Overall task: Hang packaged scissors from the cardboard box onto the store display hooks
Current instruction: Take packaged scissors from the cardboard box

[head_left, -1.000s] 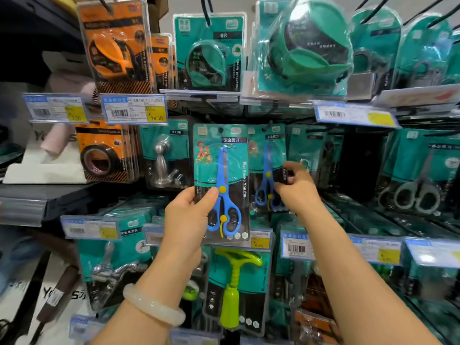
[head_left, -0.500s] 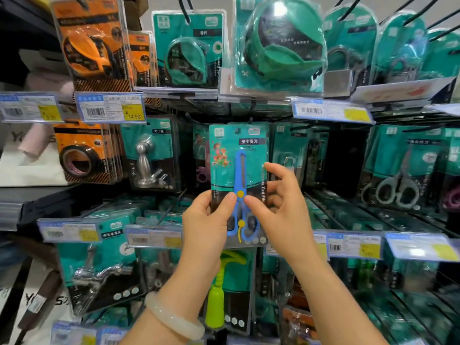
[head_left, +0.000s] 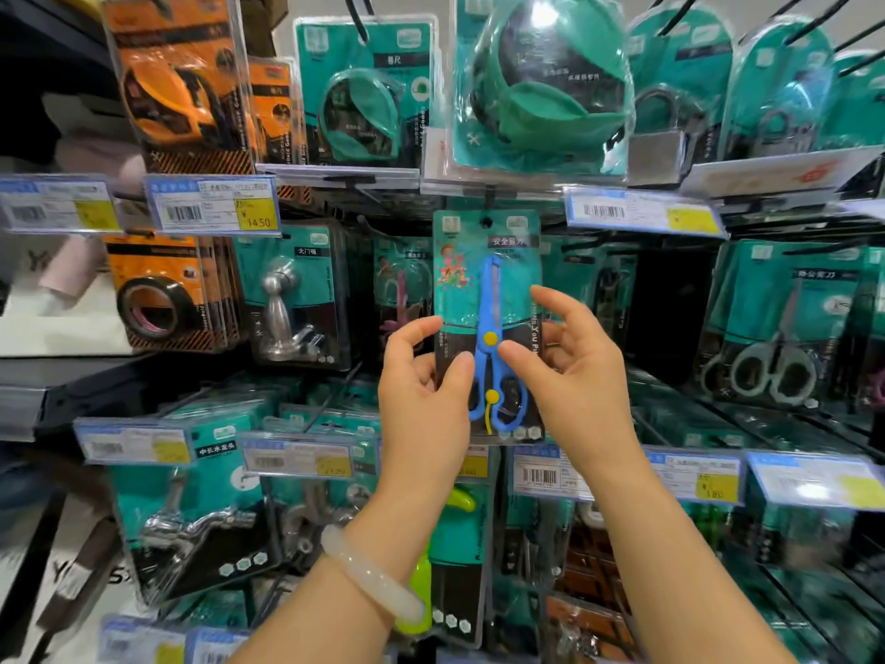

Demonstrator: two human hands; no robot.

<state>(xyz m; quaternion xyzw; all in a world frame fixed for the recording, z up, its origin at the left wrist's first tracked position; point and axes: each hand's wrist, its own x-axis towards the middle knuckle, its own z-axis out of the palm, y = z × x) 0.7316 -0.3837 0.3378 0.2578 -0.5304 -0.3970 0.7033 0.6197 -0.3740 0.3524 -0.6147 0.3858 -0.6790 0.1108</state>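
Note:
A teal blister pack with blue child's scissors (head_left: 484, 280) is held upright in front of the middle row of the display. My left hand (head_left: 421, 404) pinches its left edge, thumb on the front. My right hand (head_left: 579, 390) holds the right side, thumb on the front near the yellow pivot and fingers spread at the edge. The pack's hang hole sits just under a black display hook (head_left: 488, 196); whether the hook is through it I cannot tell. The cardboard box is out of view.
More scissors packs hang behind to the left (head_left: 402, 299), and grey office scissors (head_left: 776, 342) hang to the right. Tape measures (head_left: 368, 93) and padlocks (head_left: 661, 131) fill the row above. Price-tag strips (head_left: 641, 215) jut out from the hook rails.
My right hand left the rack and joined my left on the scissors pack. Both hands moved the pack right and up toward the hook.

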